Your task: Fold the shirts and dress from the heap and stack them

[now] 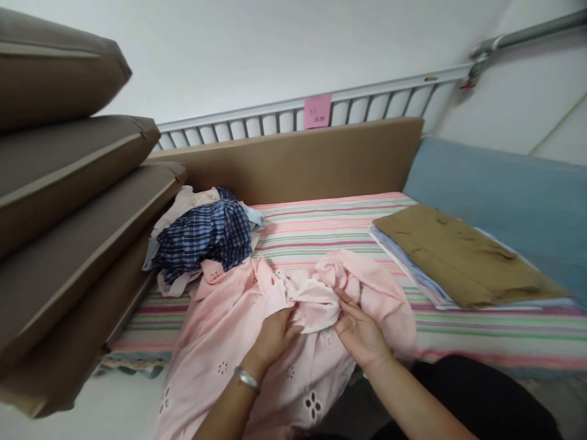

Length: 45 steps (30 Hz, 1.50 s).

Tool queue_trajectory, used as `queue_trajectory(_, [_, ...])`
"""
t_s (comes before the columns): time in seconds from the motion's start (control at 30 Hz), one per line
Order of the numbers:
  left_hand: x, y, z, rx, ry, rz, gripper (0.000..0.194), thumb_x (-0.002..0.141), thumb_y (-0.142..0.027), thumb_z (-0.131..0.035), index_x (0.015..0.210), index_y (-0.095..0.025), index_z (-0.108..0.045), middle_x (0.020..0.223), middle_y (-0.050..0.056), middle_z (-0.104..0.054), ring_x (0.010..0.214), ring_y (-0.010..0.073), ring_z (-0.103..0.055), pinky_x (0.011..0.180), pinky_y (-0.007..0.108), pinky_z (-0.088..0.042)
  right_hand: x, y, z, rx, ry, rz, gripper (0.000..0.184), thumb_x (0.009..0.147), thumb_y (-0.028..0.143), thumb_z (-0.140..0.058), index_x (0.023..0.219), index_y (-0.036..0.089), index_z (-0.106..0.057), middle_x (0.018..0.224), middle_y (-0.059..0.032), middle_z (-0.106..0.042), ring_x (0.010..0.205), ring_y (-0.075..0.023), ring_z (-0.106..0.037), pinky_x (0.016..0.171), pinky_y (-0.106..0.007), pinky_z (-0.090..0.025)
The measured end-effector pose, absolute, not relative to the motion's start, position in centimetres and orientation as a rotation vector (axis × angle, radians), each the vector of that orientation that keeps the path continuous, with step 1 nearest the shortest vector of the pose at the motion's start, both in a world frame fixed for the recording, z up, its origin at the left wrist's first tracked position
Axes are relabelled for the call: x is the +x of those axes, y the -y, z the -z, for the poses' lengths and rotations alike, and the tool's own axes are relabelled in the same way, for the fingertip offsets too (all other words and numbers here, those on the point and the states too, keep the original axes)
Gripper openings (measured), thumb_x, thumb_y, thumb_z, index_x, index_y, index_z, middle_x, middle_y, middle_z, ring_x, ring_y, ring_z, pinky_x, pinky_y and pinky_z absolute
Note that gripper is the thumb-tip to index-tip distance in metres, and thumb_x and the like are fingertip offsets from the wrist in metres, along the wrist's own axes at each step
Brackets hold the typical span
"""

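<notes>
A pink eyelet garment (206, 348) with cut-out flower patterns spreads over the bed edge and hangs down towards me. Its collar (316, 302) has a pale scalloped edge and lies bunched between my two hands. My left hand (273, 336), with a silver bracelet at the wrist, pinches the left side of the collar. On the other side, the fingers of my right hand (360, 330) are closed on the collar's right end. Part of the garment is crumpled beyond my right hand. My left fingertips are partly hidden by cloth.
Crumpled clothes, a blue plaid one (202, 235) on top, lie at left. Folded clothes under olive trousers (458, 256) lie at right on the striped sheet (321, 223). Brown cushions (68, 244) are stacked at left. A radiator (247, 126) stands behind a brown board (298, 162).
</notes>
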<state>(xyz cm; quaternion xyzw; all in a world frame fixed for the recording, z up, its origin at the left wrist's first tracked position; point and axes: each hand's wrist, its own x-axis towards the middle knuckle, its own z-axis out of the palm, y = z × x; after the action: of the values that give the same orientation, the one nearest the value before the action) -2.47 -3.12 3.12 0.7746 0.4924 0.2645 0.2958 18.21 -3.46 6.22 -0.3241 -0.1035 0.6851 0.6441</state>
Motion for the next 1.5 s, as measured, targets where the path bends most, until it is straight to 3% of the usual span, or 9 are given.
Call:
queue_trajectory(0.13, [-2.8,2.6,-2.9,2.051,-1.287,-0.718,0.045,0.076,-0.036,-0.062,0.118,-0.021,-0.059,0.118,0.011,-0.063,0.107,0.0264,-0.058,0.094,0.04,-0.043,18.8,3.4,-5.4,-0.77,0.245,-1.492,0.024,0.062,0.012,-0.068,0.083,0.023,-0.067,0.088,0.0,-0.07,0.086,-0.0169,-0.064,0.079,-0.032,-0.052])
queue_trajectory(0.23, [-2.7,2.4,-3.2,2.095,-1.262,-0.774,0.023,0.08,-0.026,-0.056,0.1,-0.024,-0.067,0.104,0.007,-0.069,0.096,0.0226,-0.062,0.086,0.035,-0.047,19.0,3.4,-5.3,-0.773,0.22,-1.48,0.029,0.059,0.011,-0.067,0.085,0.024,-0.066,0.089,0.0002,-0.069,0.085,-0.0164,-0.064,0.076,-0.031,-0.052])
queue_trajectory(0.3, [-2.6,2.5,-3.6,2.134,-1.302,-0.901,0.021,0.083,-0.021,-0.05,0.094,-0.023,-0.068,0.098,0.006,-0.07,0.092,0.0206,-0.063,0.084,0.034,-0.048,19.1,3.7,-5.5,-0.761,0.218,-1.499,0.031,0.058,0.01,-0.067,0.087,0.024,-0.065,0.09,0.0005,-0.069,0.083,-0.0149,-0.064,0.075,-0.029,-0.051])
queue_trajectory(0.5, [-3.4,3.7,-5.9,2.331,-1.313,-1.241,0.025,0.086,-0.014,-0.045,0.104,-0.023,-0.061,0.105,0.006,-0.066,0.102,0.0188,-0.058,0.088,0.035,-0.047,19.0,4.5,-5.8,-0.781,0.31,-1.525,0.035,0.056,0.01,-0.064,0.089,0.022,-0.064,0.085,-0.0007,-0.068,0.077,-0.0157,-0.063,0.071,-0.029,-0.05])
queue_trajectory(0.73, [-3.9,4.9,-7.9,2.639,-1.336,-1.105,0.024,0.085,-0.014,-0.047,0.101,-0.024,-0.062,0.097,0.006,-0.066,0.091,0.0204,-0.058,0.078,0.035,-0.046,20.0,3.8,-4.5,-1.135,0.763,-1.343,0.022,0.061,0.014,-0.057,0.081,0.02,-0.063,0.075,-0.0012,-0.067,0.07,-0.0168,-0.061,0.07,-0.033,-0.048])
queue_trajectory(0.87, [-3.3,5.5,-7.8,2.678,-1.373,-1.01,0.021,0.084,-0.012,-0.047,0.096,-0.023,-0.062,0.089,0.005,-0.065,0.083,0.0195,-0.057,0.074,0.034,-0.045,21.3,2.6,-4.9,-1.283,1.428,-0.821,0.037,0.069,0.009,-0.047,0.097,0.024,-0.067,0.103,-0.0053,-0.066,0.101,-0.0213,-0.057,0.093,-0.04,-0.041])
queue_trajectory(1.0, [-2.8,5.7,-8.6,2.685,-1.387,-0.976,0.019,0.085,-0.012,-0.046,0.095,-0.021,-0.06,0.085,0.005,-0.063,0.081,0.0197,-0.055,0.074,0.035,-0.043,21.5,1.4,-5.4,-1.326,1.959,-0.558,0.059,0.066,0.002,-0.048,0.119,0.027,-0.059,0.141,-0.0073,-0.041,0.132,-0.026,-0.03,0.107,-0.047,-0.023])
queue_trajectory(1.17, [-2.4,6.1,-10.8,2.711,-1.385,-0.984,0.02,0.088,-0.014,-0.042,0.093,-0.02,-0.061,0.079,0.005,-0.061,0.076,0.0188,-0.053,0.072,0.034,-0.042,21.0,-0.6,-5.8,-1.371,2.18,-0.459,0.027,0.079,0.018,-0.053,0.099,0.026,-0.069,0.14,-0.0079,-0.043,0.135,-0.0271,-0.027,0.107,-0.049,-0.02])
queue_trajectory(1.5, [-3.4,6.8,-12.5,2.371,-1.132,-0.645,0.015,0.085,-0.03,-0.053,0.09,-0.023,-0.066,0.084,0.003,-0.067,0.081,0.016,-0.059,0.074,0.028,-0.046,26.4,0.4,-6.3,-1.434,2.272,-0.126,0.02,0.075,0.011,-0.049,0.079,0.021,-0.066,0.127,-0.0098,-0.056,0.127,-0.0264,-0.04,0.103,-0.051,-0.03])
